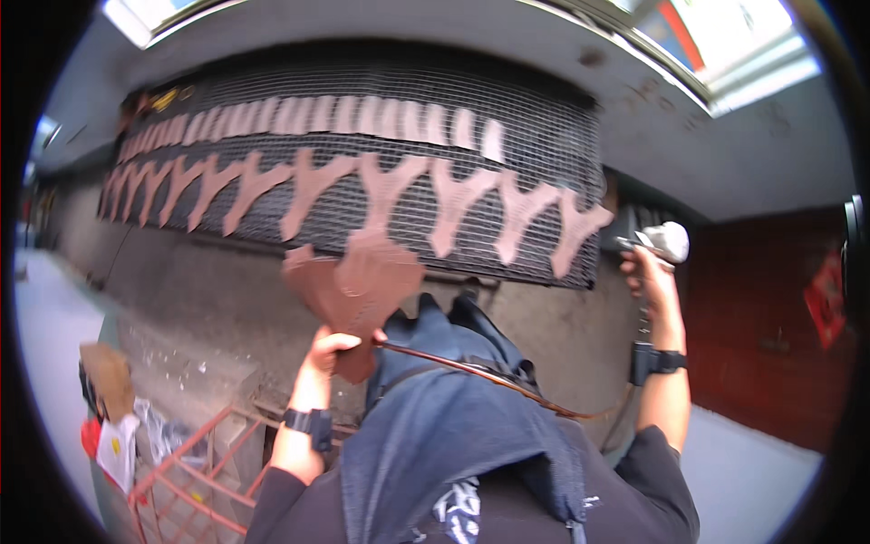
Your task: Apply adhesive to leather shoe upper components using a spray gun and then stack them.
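My left hand [326,350] is closed around the narrow end of a fanned stack of brown Y-shaped leather-like pieces [358,276], held in front of my body. A thin brown rod or cord [471,369] runs from beside this hand across my lap; I cannot tell whether the hand grips it. My right hand [652,276], out to the right, is wrapped round a silver spray gun [666,243] with a pale rounded cup. It is just beyond the right end of a dark mesh rack [535,100]. A row of similar Y-shaped pieces [390,186] lies along the rack's near side.
Behind the Y-shaped row is a row of pale pinkish strips [344,116]. A wall with windows rises behind the rack. At right stands a dark red door [752,335]. A reddish metal frame [195,462] and bags [118,444] are at lower left.
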A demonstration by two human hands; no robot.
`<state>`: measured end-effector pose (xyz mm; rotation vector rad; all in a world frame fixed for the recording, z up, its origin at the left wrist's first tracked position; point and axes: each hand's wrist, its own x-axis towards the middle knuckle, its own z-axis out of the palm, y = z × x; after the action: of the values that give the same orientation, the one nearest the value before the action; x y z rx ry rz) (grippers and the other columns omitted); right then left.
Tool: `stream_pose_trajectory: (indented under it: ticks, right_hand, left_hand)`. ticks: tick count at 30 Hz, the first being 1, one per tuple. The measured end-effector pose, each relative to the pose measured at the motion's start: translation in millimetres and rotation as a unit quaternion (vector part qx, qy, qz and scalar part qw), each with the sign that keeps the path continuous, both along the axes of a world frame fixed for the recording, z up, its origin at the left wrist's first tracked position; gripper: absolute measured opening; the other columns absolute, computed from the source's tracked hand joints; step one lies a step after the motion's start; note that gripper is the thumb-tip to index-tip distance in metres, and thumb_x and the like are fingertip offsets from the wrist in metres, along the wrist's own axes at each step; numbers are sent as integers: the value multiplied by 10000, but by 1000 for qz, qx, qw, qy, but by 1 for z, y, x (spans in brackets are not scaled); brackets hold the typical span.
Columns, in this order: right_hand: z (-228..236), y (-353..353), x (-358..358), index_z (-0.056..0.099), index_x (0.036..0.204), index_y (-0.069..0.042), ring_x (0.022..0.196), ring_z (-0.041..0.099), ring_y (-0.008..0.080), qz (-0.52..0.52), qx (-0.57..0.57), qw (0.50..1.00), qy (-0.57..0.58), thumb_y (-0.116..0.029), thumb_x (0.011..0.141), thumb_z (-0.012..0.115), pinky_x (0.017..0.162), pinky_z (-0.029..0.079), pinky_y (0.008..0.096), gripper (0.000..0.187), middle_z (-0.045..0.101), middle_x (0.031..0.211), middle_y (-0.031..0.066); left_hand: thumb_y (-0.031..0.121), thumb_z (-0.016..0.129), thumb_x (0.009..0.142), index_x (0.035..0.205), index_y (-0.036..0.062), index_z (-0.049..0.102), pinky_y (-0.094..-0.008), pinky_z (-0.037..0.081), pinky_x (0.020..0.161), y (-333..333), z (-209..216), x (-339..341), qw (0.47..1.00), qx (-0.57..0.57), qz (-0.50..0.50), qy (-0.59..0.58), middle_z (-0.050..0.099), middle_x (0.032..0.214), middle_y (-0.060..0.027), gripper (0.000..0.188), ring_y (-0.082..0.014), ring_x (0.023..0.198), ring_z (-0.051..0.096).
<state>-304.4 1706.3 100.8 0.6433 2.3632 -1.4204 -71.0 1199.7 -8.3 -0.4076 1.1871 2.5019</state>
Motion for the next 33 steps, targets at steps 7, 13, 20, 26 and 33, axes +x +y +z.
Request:
stream_pose_trajectory:
  ticks: [7,13,20,26,33]
  right_hand:
    - [-63,5,25,764,1010,-56,649,592,68,-25,3,997,79,-309,926,728,616,480,248,269,693,767,-18]
    - [-69,26,-15,735,971,-35,648,601,117,58,127,976,165,-319,912,729,655,501,321,290,663,696,71]
    - [-61,25,-63,729,926,-85,748,704,318,71,152,966,197,-422,910,700,705,531,402,338,696,765,145]
    - [-64,34,-55,730,922,-92,804,693,375,134,177,969,108,-432,903,698,714,533,432,343,699,784,160]
    - [-88,61,-81,685,818,-51,737,676,405,98,211,962,143,-447,906,695,662,521,452,406,667,715,179]
  left_hand:
    - [222,631,645,1084,-110,637,-408,576,828,49,19,-40,997,-53,6,-49,711,960,-243,550,-336,890,698]
    - [187,648,655,1107,-100,632,-412,561,875,97,18,-66,995,-72,-21,-68,709,973,-230,537,-336,914,696]
    - [157,662,677,1257,-83,543,-428,550,915,121,16,-78,994,-67,-9,-83,695,1031,-228,639,-347,956,690]
    - [182,683,634,1164,-100,595,-411,572,849,132,23,-88,989,-89,0,-119,698,989,-228,607,-334,896,696]
    - [193,683,653,1166,-99,594,-398,566,857,135,22,-90,989,-87,3,-123,697,986,-226,597,-327,909,690]
